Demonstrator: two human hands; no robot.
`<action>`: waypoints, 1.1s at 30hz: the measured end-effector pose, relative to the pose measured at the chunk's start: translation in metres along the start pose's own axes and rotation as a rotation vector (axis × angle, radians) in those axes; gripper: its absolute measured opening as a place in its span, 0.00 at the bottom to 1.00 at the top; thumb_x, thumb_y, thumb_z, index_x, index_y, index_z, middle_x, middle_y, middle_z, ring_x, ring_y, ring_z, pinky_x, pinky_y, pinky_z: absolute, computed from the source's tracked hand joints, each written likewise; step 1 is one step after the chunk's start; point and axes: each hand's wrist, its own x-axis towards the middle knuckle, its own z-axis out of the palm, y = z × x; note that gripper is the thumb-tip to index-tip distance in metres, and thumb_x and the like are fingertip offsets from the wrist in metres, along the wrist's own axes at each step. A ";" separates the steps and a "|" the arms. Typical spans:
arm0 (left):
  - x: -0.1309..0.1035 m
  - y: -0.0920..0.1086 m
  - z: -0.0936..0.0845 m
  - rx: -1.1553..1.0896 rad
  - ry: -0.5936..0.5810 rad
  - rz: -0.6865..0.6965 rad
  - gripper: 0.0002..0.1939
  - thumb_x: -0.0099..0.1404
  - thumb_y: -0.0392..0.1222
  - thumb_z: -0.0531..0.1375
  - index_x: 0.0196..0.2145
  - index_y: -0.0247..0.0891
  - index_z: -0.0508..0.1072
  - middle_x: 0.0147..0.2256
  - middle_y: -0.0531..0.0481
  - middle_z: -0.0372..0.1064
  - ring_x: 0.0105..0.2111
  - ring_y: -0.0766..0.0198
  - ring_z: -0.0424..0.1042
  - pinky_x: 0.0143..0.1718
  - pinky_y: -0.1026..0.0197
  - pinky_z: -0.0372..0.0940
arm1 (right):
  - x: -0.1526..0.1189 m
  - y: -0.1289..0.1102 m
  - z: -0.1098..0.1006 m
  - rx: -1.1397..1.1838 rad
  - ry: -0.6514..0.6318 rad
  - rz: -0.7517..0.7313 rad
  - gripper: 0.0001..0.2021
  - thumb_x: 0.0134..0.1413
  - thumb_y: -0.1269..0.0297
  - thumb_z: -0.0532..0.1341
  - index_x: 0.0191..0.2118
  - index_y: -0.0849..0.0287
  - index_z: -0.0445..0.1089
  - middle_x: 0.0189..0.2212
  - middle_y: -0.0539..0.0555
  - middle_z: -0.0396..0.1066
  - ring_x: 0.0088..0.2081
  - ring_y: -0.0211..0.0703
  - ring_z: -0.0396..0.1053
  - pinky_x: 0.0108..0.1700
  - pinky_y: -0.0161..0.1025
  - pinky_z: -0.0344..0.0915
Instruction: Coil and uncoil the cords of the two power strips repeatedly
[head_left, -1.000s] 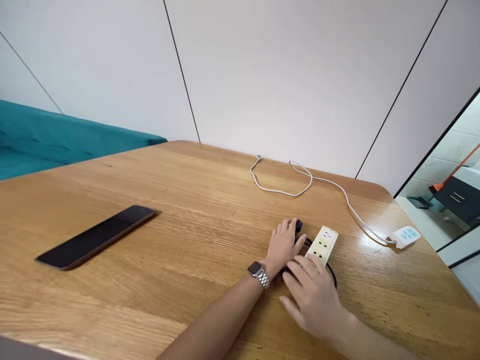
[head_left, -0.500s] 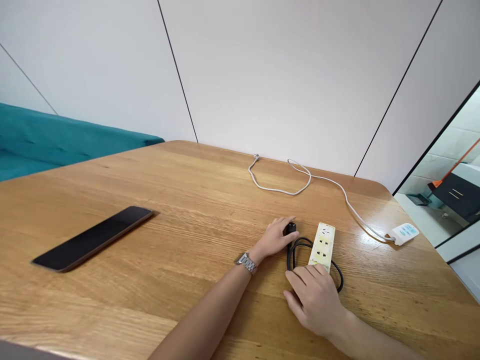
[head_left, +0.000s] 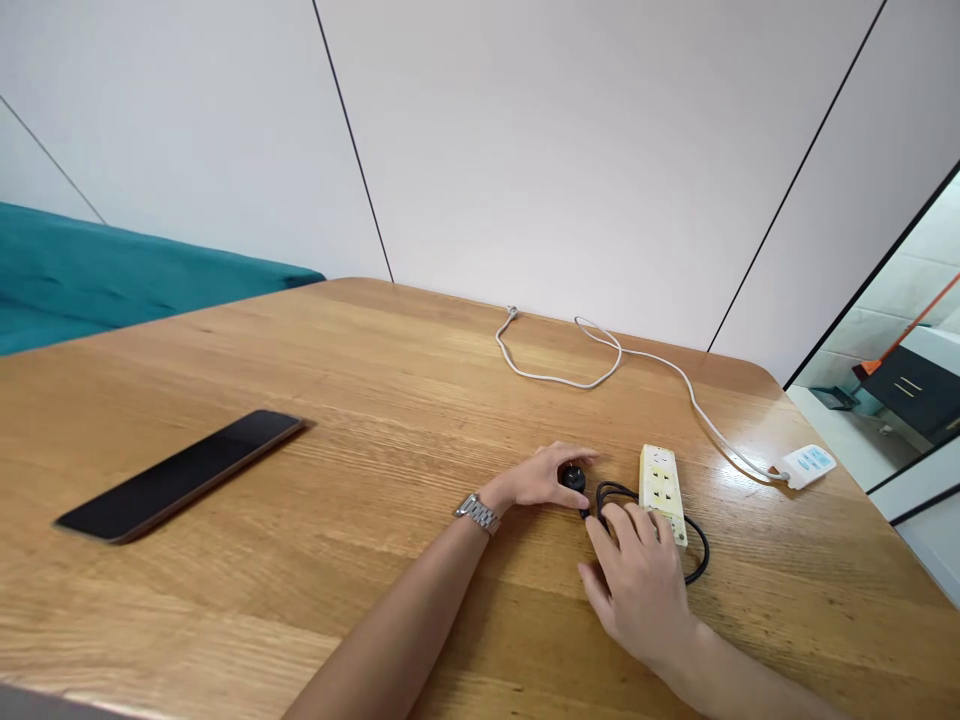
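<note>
Plug [head_left: 574, 478]: round, black plastic, metal prongs pointing up; between the thumb and fingers of the left hand, over the table
Left hand [head_left: 544, 476]: pinching the plug, thumb on the near side, fingers on the far side
Watch [head_left: 478, 512]: silver metal link band, on the left wrist
Right hand [head_left: 641, 580]: fingers loosely curved and slightly spread, thumb apart, over the near left side of the power strip; exact contact cannot be told
Power strip [head_left: 661, 480]: long cream-white plastic, yellowed, sockets up, to the right of the plug
Black cable [head_left: 701, 565]: thin, rubbery, looped on both sides of the power strip, partly hidden by the right hand
White cable [head_left: 559, 380]: thin, looped near the wall, running to the small white block
White block [head_left: 808, 466]: flat plastic with blue markings, near the right table edge
Slab [head_left: 184, 475]: flat, black, glossy, at the left
Table [head_left: 360, 370]: light brown wood grain
Sofa [head_left: 135, 270]: teal fabric, beyond the left edge
</note>
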 end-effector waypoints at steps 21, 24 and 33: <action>0.002 -0.008 -0.001 -0.454 0.070 -0.057 0.32 0.60 0.61 0.58 0.55 0.37 0.67 0.50 0.42 0.70 0.52 0.56 0.66 0.55 0.54 0.58 | 0.010 -0.021 0.016 -0.030 -0.333 -0.026 0.19 0.60 0.64 0.55 0.56 0.59 0.67 0.59 0.65 0.61 0.61 0.60 0.57 0.56 0.56 0.58; 0.004 -0.006 0.001 -0.436 0.112 -0.082 0.33 0.61 0.63 0.55 0.54 0.36 0.68 0.48 0.41 0.71 0.51 0.56 0.67 0.54 0.55 0.59 | 0.024 -0.016 0.016 -0.066 -0.364 0.058 0.20 0.60 0.65 0.55 0.57 0.60 0.67 0.60 0.65 0.60 0.61 0.62 0.55 0.58 0.59 0.54; 0.006 -0.007 0.002 -0.404 0.159 -0.114 0.33 0.61 0.66 0.52 0.53 0.38 0.70 0.46 0.44 0.73 0.50 0.56 0.68 0.54 0.55 0.59 | 0.043 0.013 0.009 -0.104 -0.355 0.214 0.20 0.57 0.53 0.57 0.52 0.58 0.68 0.53 0.67 0.67 0.57 0.66 0.58 0.57 0.72 0.40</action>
